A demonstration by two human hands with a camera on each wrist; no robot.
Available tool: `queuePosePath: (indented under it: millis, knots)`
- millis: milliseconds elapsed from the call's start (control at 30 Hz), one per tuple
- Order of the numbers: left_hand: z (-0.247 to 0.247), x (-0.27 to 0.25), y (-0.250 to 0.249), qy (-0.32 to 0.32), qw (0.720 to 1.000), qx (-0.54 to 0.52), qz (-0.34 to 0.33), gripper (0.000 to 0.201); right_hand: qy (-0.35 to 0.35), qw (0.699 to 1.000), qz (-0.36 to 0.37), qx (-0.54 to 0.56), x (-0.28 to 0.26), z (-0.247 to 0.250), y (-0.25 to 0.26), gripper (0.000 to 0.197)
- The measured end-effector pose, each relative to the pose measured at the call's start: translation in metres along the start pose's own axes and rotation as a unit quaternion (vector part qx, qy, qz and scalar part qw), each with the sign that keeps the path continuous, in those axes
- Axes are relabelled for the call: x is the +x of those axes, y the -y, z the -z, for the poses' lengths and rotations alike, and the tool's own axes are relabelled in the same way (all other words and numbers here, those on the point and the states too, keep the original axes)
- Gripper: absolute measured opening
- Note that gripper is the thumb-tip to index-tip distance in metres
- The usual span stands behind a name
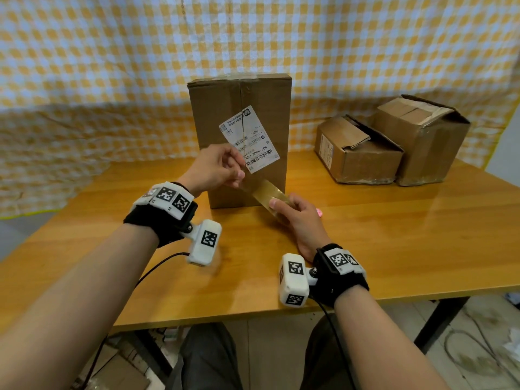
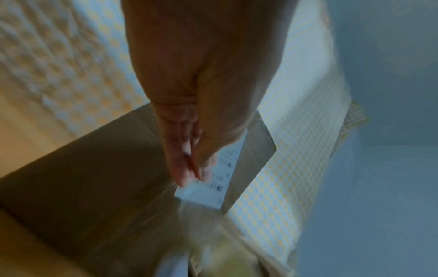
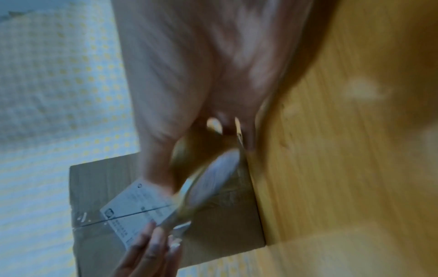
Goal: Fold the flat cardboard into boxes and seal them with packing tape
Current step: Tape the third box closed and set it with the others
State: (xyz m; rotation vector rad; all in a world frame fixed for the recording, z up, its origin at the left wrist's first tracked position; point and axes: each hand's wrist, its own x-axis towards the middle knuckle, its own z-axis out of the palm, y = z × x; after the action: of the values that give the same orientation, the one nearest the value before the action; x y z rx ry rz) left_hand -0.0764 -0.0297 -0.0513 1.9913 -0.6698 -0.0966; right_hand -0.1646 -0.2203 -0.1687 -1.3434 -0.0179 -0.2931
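Note:
A tall brown cardboard box (image 1: 225, 116) stands upright mid-table, a white shipping label (image 1: 250, 139) across its taped front seam. In front of its lower part, my left hand (image 1: 239, 174) pinches the free end of a strip of clear brownish packing tape (image 1: 267, 191). The strip runs down and right to the tape roll, which my right hand (image 1: 282, 209) grips just above the table; the hand hides most of the roll. In the right wrist view the tape roll (image 3: 213, 178) is blurred before the box (image 3: 225, 234). The left wrist view shows my pinched fingers (image 2: 189, 168) over the label (image 2: 208, 195).
Two more cardboard boxes sit at the back right of the wooden table (image 1: 394, 235): a low one (image 1: 357, 159) with loose flaps and a bigger one (image 1: 422, 142) beside it. A yellow checked cloth (image 1: 112, 66) hangs behind. A small pink thing (image 1: 319, 212) shows beside my right hand.

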Motion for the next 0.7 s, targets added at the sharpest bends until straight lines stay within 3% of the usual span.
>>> queuePosePath:
  millis: [100,233,367,467,633,700]
  knots:
    - [0.009,0.001,-0.014,-0.012,0.999,0.025,-0.028,0.024,-0.054,0.998,0.022,-0.033,0.001,0.003,-0.006,0.049]
    - [0.018,-0.001,-0.026,-0.041,0.997,0.06,-0.028,0.025,-0.011,1.0,-0.011,-0.024,0.0,-0.003,-0.004,0.06]
    - [0.041,-0.006,-0.023,-0.06,0.995,0.083,-0.014,0.022,0.069,0.997,-0.025,0.009,0.001,-0.006,-0.001,0.038]
    - [0.05,-0.01,-0.018,-0.045,0.994,0.101,-0.001,0.021,0.086,0.996,-0.028,0.005,0.0,-0.006,-0.001,0.034]
    - [0.057,-0.011,-0.023,-0.074,0.989,0.126,-0.023,0.019,-0.043,0.998,0.01,-0.05,0.0,-0.005,-0.004,0.051]
    - [0.059,-0.009,-0.03,-0.089,0.985,0.141,-0.038,0.017,-0.044,0.997,0.003,-0.056,0.0,-0.004,-0.005,0.054]
